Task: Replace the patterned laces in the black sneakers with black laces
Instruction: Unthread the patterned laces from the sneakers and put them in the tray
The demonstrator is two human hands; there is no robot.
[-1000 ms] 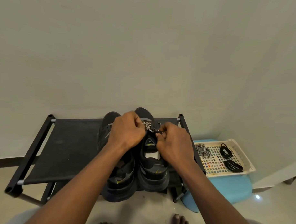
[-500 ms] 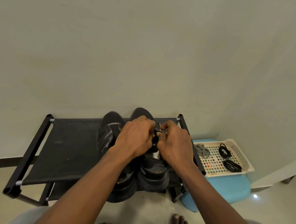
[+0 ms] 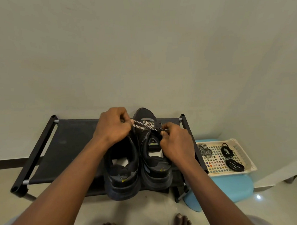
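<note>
Patterned lace (image 3: 144, 126), woven black and white, is stretched across the front half of the right-hand sneaker (image 3: 153, 164). Its two strands cross above the tongue and run out to either side. The left hand (image 3: 113, 126) has its fingers curled and pinches the strands at their left end, knuckles up, over the front of the left-hand sneaker (image 3: 123, 187). The right hand (image 3: 176, 143) is curled too and pinches the lace at that sneaker's right edge between thumb and fingertips. How much of the lace is threaded through the eyelets I cannot tell. Both sneakers are black and stand touching side by side, heels toward the person and toes toward the wall (image 3: 146, 53), on the dark fabric top of a low black rack (image 3: 67, 148). Something white shows inside each. Whether the left-hand sneaker carries any lace is hidden by the left hand. Just right of the rack, a cream plastic tray (image 3: 244, 152) rests on a blue stool (image 3: 229, 187). In the tray lie two bundles of black laces (image 3: 234, 165), one behind the other, and apart from them, at the tray's left side, a coiled patterned lace (image 3: 205, 150). A bare foot (image 3: 182, 222) shows on the pale floor (image 3: 149, 211) at the bottom edge.
</note>
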